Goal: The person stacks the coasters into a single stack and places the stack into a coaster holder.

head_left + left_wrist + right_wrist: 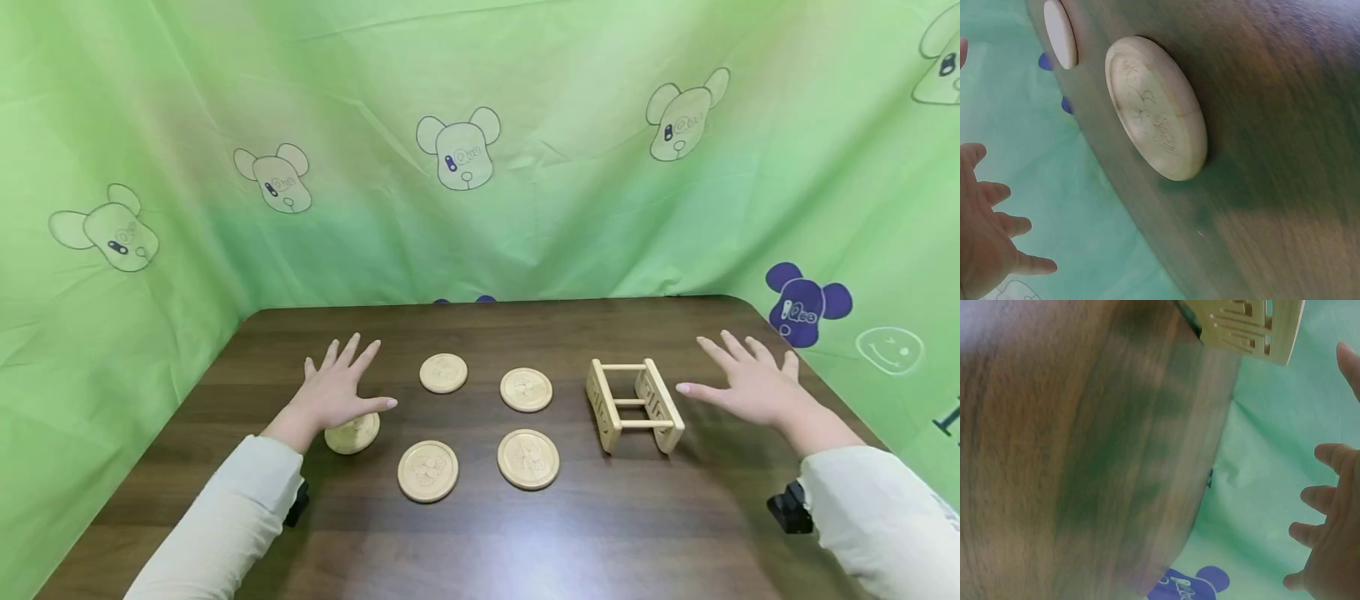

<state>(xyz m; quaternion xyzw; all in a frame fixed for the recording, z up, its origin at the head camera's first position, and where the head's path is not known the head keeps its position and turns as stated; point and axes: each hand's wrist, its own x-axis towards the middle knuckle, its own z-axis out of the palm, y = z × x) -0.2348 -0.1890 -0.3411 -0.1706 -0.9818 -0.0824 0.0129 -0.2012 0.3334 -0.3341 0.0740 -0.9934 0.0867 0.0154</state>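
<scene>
My left hand [333, 396] is spread wide above the left part of the table, its fingers straight and holding nothing. In the head view it overlaps a round wooden coaster [352, 433] with a carved pattern, partly hidden below it; the left wrist view shows a coaster [1157, 109] flat on the wood. On the other side my right hand [761, 387] hovers with fingers fanned out, nothing in its grasp. Just left of its thumb stands a pale wooden rack [635, 407], two cut-out side panels joined by round rods. The rack's corner [1254, 328] enters the right wrist view at the top.
Between the hands lie more carved wooden coasters: one at the back [443, 373], one right of it [526, 390], and two nearer ones, left [427, 472] and right [528, 459]. A green curtain [480, 242] with printed mouse-like heads surrounds the dark wooden table [465, 542].
</scene>
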